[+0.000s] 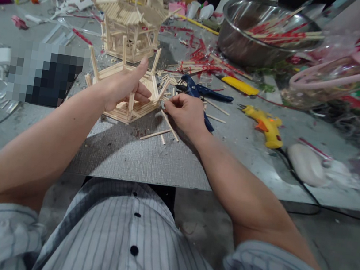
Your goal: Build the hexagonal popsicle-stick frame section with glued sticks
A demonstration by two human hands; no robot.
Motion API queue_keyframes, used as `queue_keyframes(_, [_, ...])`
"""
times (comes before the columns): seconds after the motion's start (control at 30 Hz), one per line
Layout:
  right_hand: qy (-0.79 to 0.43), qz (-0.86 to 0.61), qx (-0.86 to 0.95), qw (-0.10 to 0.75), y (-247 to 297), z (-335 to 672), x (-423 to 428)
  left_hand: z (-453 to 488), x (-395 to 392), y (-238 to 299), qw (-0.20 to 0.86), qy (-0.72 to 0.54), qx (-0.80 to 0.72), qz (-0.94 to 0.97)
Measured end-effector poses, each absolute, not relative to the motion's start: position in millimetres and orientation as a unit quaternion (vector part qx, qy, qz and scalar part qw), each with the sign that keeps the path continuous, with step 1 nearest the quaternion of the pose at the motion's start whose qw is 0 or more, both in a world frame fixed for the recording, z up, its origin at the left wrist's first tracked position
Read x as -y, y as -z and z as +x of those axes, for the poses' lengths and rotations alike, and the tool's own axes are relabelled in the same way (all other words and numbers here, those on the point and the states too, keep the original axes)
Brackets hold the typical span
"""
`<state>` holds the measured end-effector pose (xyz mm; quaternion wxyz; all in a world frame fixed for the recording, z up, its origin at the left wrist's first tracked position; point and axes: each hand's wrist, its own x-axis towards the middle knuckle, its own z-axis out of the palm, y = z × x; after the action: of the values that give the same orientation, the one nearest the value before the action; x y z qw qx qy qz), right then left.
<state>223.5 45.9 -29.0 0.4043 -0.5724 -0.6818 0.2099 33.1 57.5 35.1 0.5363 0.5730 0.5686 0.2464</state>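
Note:
A hexagonal frame of glued wooden sticks [143,111], with short upright posts at its corners, rests on the table in front of me. My left hand [124,86] reaches over its near left side, thumb raised and fingers stretched into the frame, gripping nothing that shows. At the frame's right corner my right hand [186,111] is closed in a pinch; whatever lies between the fingertips is too small to make out. Loose sticks [156,134] are scattered just below that hand. Blue-handled pliers [211,92] lie behind and partly beneath it.
Behind the frame stands a tiered stick pagoda [132,16]. A yellow glue gun [263,124] and a yellow cutter knife [239,86] lie to the right. Farther back are a steel basin [236,42] and red-wrapped sticks [200,59]. A black cord [297,180] trails along the table's front right.

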Motion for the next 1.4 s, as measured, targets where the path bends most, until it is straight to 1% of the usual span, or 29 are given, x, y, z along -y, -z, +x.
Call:
queue_keyframes(0.8, [-0.211, -0.567, 0.683, 0.410, 31.4, 223.4, -47.1, 32.7, -57.7, -35.5, 0.525, -0.238, -0.578, 0.578])
queue_keyframes(1.4, [-0.203, -0.573, 0.687, 0.398, 26.4, 223.0, -45.1, 31.7, -54.6, -39.0, 0.546, -0.236, -0.567, 0.570])
